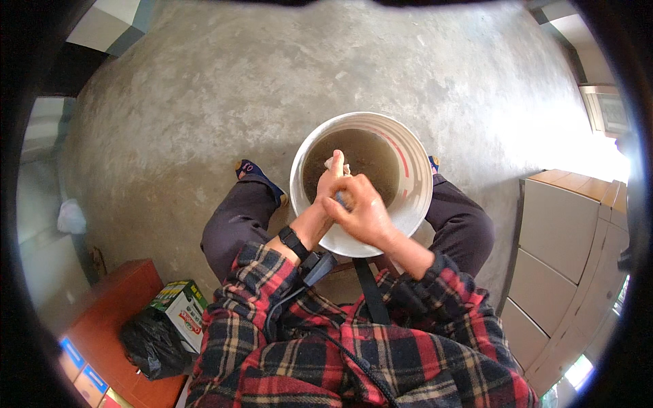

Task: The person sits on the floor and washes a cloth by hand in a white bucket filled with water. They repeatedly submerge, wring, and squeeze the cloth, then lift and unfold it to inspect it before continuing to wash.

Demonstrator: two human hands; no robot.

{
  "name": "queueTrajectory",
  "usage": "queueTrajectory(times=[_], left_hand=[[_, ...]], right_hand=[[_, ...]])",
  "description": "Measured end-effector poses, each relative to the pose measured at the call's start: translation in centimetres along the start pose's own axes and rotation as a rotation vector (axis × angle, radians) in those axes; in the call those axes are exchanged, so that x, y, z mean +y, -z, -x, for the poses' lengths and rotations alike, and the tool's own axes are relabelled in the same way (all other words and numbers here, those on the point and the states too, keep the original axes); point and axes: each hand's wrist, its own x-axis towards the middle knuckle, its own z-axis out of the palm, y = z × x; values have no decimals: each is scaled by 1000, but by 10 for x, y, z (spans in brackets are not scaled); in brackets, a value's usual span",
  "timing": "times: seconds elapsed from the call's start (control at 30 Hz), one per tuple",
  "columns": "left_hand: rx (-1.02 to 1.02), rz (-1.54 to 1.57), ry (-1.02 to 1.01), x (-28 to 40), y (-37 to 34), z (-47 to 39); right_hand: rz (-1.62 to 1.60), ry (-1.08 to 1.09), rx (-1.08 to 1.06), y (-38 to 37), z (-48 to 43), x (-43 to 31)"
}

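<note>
A large white plastic bucket (pixel 427 204) stands between my knees, with murky brown water (pixel 365 148) inside. Over its near left part my two hands meet. My left hand (pixel 330 178) has its thumb raised, and a crumpled pale cloth or similar soft piece (pixel 346 168) shows beside that thumb. My right hand (pixel 362 206) is curled against the left one, around a small blue and brownish thing (pixel 347 199) that is mostly hidden and too blurred to name. A black band is on my left wrist.
Concrete floor (pixel 229 92) surrounds the bucket. To the right stands a pale cabinet with a wooden top (pixel 556 229). At the lower left are a reddish-brown piece of furniture (pixel 117 290), a printed carton (pixel 186 311) and a black plastic bag (pixel 153 341). A strap and cable hang before my body.
</note>
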Motion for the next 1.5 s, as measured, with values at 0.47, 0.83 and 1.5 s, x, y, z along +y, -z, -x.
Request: queueTrajectory(times=[0.47, 0.83, 1.5], left_hand=[[-351, 38, -107, -35, 30, -29], [-315, 138, -175, 3, -6, 9], [-163, 326, 52, 34, -2, 5]], right_hand=[[512, 65, 34, -28, -8, 32], [-1126, -1068, 232, -6, -12, 99], [-476, -662, -749, 14, 17, 69]])
